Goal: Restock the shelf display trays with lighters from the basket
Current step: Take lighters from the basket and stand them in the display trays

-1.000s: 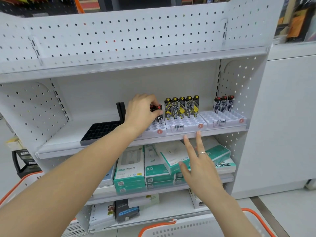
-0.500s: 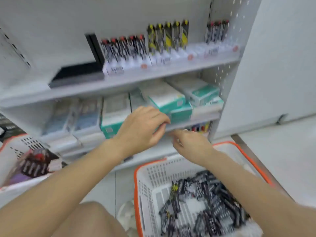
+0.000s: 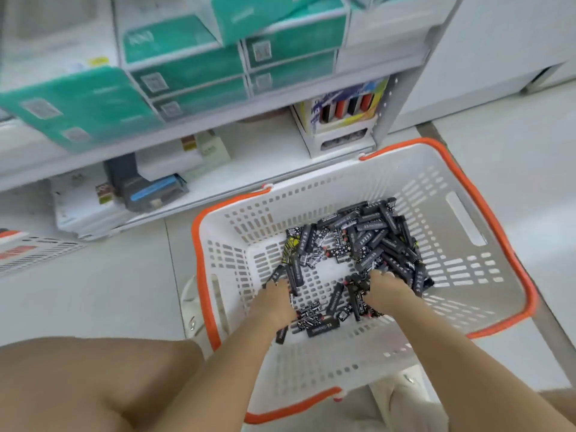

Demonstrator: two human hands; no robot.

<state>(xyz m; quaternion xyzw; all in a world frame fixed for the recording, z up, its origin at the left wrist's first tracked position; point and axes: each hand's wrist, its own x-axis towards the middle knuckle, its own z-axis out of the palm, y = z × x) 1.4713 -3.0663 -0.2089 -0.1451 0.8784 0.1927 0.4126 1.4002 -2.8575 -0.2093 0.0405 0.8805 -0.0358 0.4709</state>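
Both hands have dropped from shelf height into the basket [image 3: 498, 226] since half a second ago, and the head view has tipped down with them, so the display trays are now out of frame above. Head view, only view available: left hand [image 3: 274, 302] sits at the near-left edge of the lighters [image 3: 367, 241], fingertips pushed down among them; right hand [image 3: 388, 291] is buried at the near side of the denser heap, which lies beyond and to the right of it. Fingers of both are hidden under the stock, so whether either is spread, pressed together or pinching a lighter cannot be told. A few lighters lie loose between the two wrists. Lower shelf boxes [image 3: 187, 67] sit well above and beyond the hands. Judged step: gathering a handful for the trays. Risks: the heap is tangled, mixed in pattern and lying at all angles, so a blind grab could lift the wrong design or an overfull handful, and pieces may spill on the lift, over the orange rim [image 3: 202, 269] to the floor [image 3: 93, 291]. Lighters gripped crosswise would need re-orienting before they seat upright in tray slots.
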